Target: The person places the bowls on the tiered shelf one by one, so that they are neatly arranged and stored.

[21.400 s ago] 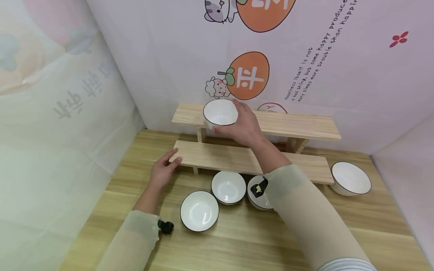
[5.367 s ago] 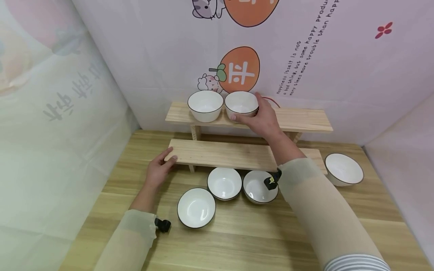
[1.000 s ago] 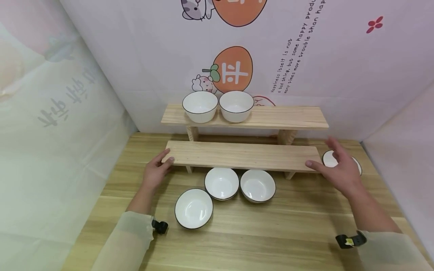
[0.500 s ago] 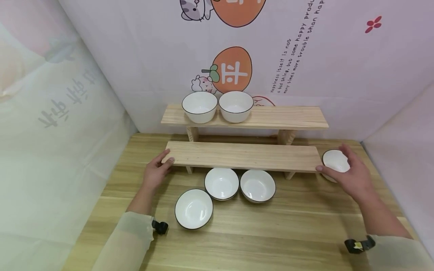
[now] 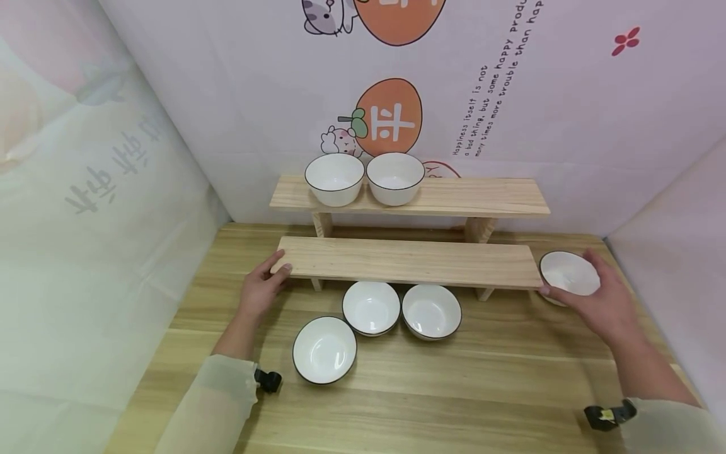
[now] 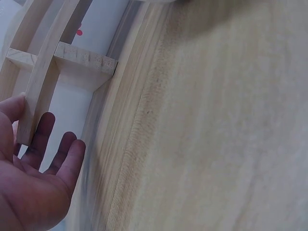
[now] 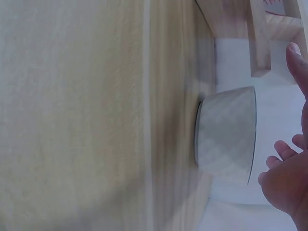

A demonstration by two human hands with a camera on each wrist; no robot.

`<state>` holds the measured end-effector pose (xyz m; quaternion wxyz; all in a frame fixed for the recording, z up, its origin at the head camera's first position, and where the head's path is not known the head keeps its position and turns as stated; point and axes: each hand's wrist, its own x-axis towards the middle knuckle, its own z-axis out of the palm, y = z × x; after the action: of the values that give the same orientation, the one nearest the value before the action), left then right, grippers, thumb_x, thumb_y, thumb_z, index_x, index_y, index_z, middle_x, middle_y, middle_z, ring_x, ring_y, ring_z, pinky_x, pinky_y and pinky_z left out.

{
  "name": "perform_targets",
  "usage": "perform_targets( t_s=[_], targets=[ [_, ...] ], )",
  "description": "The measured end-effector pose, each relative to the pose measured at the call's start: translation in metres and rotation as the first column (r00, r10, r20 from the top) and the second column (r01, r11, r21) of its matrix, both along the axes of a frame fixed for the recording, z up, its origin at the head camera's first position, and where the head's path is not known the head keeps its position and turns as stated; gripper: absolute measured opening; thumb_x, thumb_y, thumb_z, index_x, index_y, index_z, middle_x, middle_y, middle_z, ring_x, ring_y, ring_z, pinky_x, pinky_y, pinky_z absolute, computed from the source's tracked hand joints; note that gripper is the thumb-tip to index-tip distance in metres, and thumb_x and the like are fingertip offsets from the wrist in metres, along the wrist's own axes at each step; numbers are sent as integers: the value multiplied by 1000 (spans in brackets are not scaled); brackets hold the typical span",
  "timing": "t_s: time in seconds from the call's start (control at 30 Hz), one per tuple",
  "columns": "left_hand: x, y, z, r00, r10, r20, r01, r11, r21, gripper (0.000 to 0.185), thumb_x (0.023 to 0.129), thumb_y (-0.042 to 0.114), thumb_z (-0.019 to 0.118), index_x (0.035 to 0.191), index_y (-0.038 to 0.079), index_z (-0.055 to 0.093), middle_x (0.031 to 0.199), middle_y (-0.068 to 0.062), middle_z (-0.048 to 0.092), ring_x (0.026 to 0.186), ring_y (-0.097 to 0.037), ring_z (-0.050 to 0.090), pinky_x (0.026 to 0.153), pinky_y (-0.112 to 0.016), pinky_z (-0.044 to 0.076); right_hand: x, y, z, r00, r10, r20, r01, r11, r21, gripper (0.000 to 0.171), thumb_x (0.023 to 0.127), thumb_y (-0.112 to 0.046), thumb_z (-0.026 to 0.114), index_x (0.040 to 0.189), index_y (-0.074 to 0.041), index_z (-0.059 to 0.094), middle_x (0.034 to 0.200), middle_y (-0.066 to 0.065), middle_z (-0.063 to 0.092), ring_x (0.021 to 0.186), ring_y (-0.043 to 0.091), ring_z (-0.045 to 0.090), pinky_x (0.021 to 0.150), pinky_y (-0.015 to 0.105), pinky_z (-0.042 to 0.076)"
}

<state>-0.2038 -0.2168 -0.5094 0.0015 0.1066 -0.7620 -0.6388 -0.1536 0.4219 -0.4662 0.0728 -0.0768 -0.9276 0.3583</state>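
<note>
My left hand (image 5: 262, 287) holds the left end of the lower wooden shelf (image 5: 408, 261), thumb on top and a finger below in the left wrist view. On the far right, my right hand (image 5: 609, 309) is spread at the near right side of a white bowl (image 5: 567, 271) with a dark rim. The right wrist view shows that bowl (image 7: 226, 134) upright on the table, with the hand (image 7: 288, 178) just above its rim, apparently apart from it. Two similar bowls, a left one (image 5: 334, 176) and a right one (image 5: 395, 176), stand side by side on the upper shelf (image 5: 482, 195).
In front of the lower shelf stand three more white bowls: one nearest (image 5: 324, 350), one in the middle (image 5: 371, 309), and one to the right (image 5: 432, 312). A printed cloth wall (image 5: 255, 94) rises behind the shelves, with further cloth at both sides.
Two bowls now stand on the upper shelf; earlier the first was in my right hand. That hand has released the second and moved right to the far-right bowl. My left hand stays on the shelf.
</note>
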Motion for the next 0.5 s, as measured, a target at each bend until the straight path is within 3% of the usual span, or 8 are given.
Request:
perform_targets(
  t_s=[0.5],
  targets=[
    [0,0,-1,1000,15,4,-15,1000,4,63,92,46,80,149,29,59,163,-2,41,125,-22,57,101,-38,55,-2,21,-16,1000,-10,26,9,999,35,124,83,-48,86,166,-5,4,169,28,9,151,56,8,115,78,15]
  ],
)
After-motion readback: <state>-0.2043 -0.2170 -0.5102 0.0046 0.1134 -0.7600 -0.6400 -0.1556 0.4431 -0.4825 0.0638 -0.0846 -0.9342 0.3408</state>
